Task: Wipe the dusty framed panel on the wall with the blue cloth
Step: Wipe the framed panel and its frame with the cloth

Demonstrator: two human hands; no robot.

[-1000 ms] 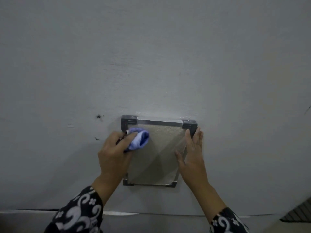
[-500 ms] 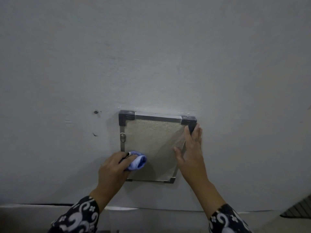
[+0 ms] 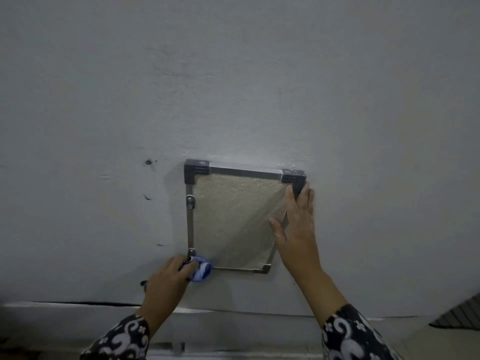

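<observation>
Dust may stay in the middle of the framed panel (image 3: 233, 219), because the left hand (image 3: 168, 279) squeezes the blue cloth (image 3: 201, 271) down at the corner while the right hand (image 3: 298, 224) lies flat on its side

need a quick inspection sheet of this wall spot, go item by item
surface: grey wall, scuffed, with a small dark hole left of the panel
job's things: framed panel mounted on the wall, grainy face; blue cloth bunched at its lower left corner
clutter: nothing seen
grips: left hand grips the cloth; right hand lies flat, fingers straight, on the panel's right edge
cables: nothing seen
surroundings: pale ledge below; ribbed dark surface at lower right
</observation>
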